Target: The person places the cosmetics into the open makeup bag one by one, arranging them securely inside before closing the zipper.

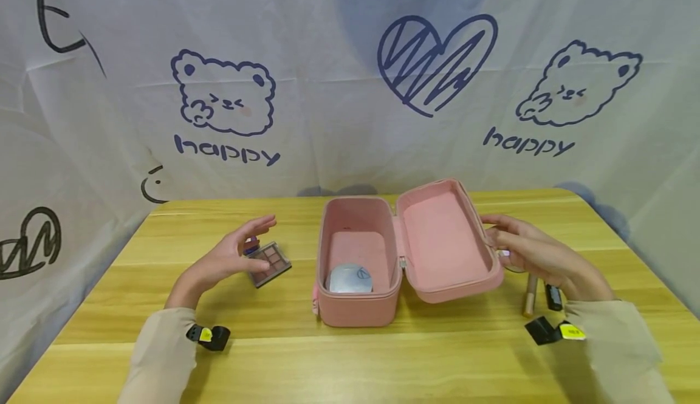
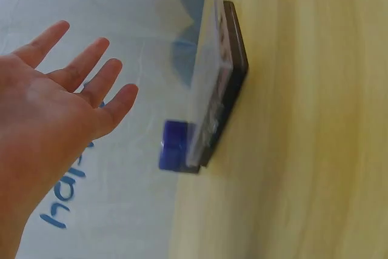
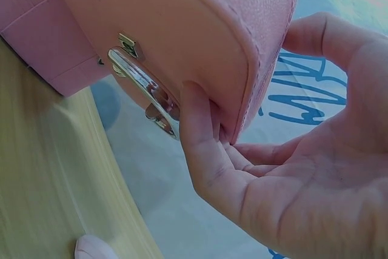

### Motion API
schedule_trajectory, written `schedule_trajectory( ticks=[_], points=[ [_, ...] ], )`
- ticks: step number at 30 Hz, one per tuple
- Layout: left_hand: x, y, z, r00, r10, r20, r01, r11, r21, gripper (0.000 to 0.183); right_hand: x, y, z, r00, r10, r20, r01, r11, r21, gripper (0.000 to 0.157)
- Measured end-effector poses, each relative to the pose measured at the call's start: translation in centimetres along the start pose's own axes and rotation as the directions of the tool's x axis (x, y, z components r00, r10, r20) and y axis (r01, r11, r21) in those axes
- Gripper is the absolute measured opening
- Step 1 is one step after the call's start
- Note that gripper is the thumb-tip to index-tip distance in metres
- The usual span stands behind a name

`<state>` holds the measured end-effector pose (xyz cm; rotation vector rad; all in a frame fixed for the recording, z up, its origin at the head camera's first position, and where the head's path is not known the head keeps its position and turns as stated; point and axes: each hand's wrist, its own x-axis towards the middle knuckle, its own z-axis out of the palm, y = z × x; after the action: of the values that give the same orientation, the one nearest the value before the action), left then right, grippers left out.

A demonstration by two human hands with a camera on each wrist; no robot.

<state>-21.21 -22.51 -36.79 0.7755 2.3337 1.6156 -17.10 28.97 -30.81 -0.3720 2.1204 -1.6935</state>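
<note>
A pink cosmetic case (image 1: pixel 355 311) stands on the table with its lid (image 1: pixel 443 240) swung out to the right. In it, at the near end, lies a silvery round-edged compact (image 1: pixel 350 278). My right hand (image 1: pixel 538 255) holds the lid's outer edge; in the right wrist view the fingers (image 3: pixel 197 119) lie along its outside, beside a metal handle (image 3: pixel 142 80). My left hand (image 1: pixel 224 258), fingers extended and holding nothing, is over the left side of the table. Nearest to it is an eyeshadow palette (image 1: pixel 276 259) with a clear cover, next to a small blue item (image 2: pixel 174 145).
Right of the case, near my right wrist, lie a slim tan tube (image 1: pixel 530 297) and a small black item (image 1: pixel 553 297). Behind the wooden table (image 1: pixel 350 367) hangs a white cloth (image 1: pixel 328 118) with bear and heart drawings.
</note>
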Motion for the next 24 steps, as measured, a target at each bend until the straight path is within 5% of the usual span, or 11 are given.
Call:
schedule_trajectory(
  ticks=[16, 24],
  points=[
    [-1.1, -1.7, -0.9, 0.995, -0.098, -0.015, 0.098, 0.995, -0.005, 0.08, 0.0, -0.1, 0.1, 1.0, -0.021, 0.015, 0.022, 1.0, -0.011, 0.065],
    [-1.1, -2.0, -1.2, 0.995, -0.097, -0.012, 0.097, 0.995, -0.021, 0.08, -0.1, -0.2, 0.1, 1.0, 0.002, 0.008, -0.001, 1.0, -0.016, 0.065]
  ],
)
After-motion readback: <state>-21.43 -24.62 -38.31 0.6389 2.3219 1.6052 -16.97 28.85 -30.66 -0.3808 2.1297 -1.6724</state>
